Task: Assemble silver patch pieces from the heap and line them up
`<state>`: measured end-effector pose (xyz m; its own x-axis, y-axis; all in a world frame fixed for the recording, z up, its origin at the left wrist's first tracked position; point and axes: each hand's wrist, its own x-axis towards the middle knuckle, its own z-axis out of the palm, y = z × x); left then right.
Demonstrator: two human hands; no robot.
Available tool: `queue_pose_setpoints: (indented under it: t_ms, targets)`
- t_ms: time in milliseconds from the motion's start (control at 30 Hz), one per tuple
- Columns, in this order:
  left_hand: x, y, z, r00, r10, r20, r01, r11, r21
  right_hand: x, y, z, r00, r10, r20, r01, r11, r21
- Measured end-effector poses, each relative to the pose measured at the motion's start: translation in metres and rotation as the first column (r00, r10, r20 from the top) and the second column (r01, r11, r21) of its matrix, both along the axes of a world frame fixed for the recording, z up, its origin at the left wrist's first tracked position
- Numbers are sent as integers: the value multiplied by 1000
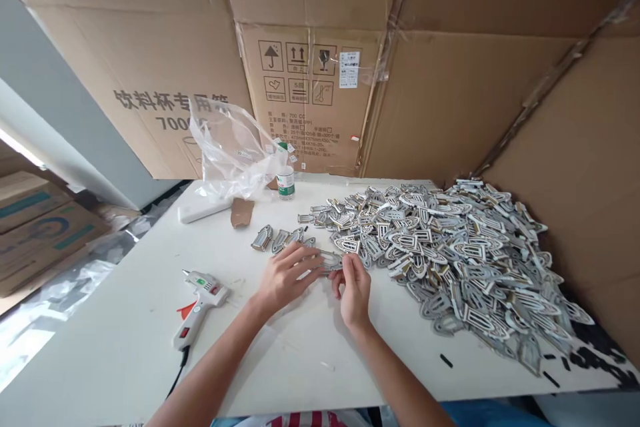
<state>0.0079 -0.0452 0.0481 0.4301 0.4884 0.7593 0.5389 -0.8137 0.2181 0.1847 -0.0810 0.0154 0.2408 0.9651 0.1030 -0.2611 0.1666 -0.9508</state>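
A small grey slotted piece (331,261), flat and seemingly pointed, is between my two hands above the table. My right hand (355,293) pinches its right end between thumb and fingertips. At its left end are the bent fingers of my left hand (290,275), with the thumb out of sight underneath. Just beyond my left hand lie several similar grey pieces (263,238) in a short row. A large heap of slotted pieces (450,247), grey with white and brown faces, spreads over the table's right side.
A white glue gun (200,307) with an orange trigger lies left on the white table (125,333), its cord toward me. Behind are a clear plastic bag (225,153), a small bottle (285,180) and a cardboard scrap (243,212). Black strips (595,360) lie front right. Cardboard walls (475,93) enclose the back.
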Motion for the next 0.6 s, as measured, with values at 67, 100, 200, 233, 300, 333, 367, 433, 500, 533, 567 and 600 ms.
queue_pose_setpoints:
  t_ms: [67,100,200,233,300,333,367,433,500,533,567,600]
  targets:
    - [0,-2,1,1000,-7,-28,8,1000,19,-2,-2,-3,1000,-20,-11,20,999,-25]
    - [0,-3,1,999,-13,-39,14,1000,23,-3,-3,-5,1000,-27,-14,27,999,-38]
    - [4,-6,1,998,-32,-63,32,999,11,-4,-5,-9,999,-43,-15,42,997,-63]
    - [5,-6,0,997,-40,-64,40,999,-3,-5,-5,-10,999,-47,-13,46,997,-66]
    - [7,-6,-4,996,-59,-64,56,997,-51,-4,-5,-12,999,-49,-5,48,996,-71]
    - [7,-6,-5,995,-70,-65,64,995,-81,-4,-4,-13,999,-46,2,46,996,-72]
    - [7,-6,-6,995,-78,-69,70,991,-113,-3,-4,-13,999,-41,11,42,997,-71]
    - [3,-5,-6,994,-86,-72,73,983,-168,-3,-2,-14,999,-29,36,31,998,-58]
    - [-5,-4,-1,994,-89,-62,75,978,-194,-2,1,-14,997,-8,80,10,1000,-19]
    - [-10,-3,3,995,-85,-54,73,979,-193,-1,2,-14,993,10,117,-12,1000,12]
    - [-16,-3,7,997,-70,-43,61,981,-183,0,4,-15,987,29,161,-38,998,53]
    - [-23,-1,11,999,-34,-30,28,986,-167,1,6,-16,977,29,210,-50,994,97]
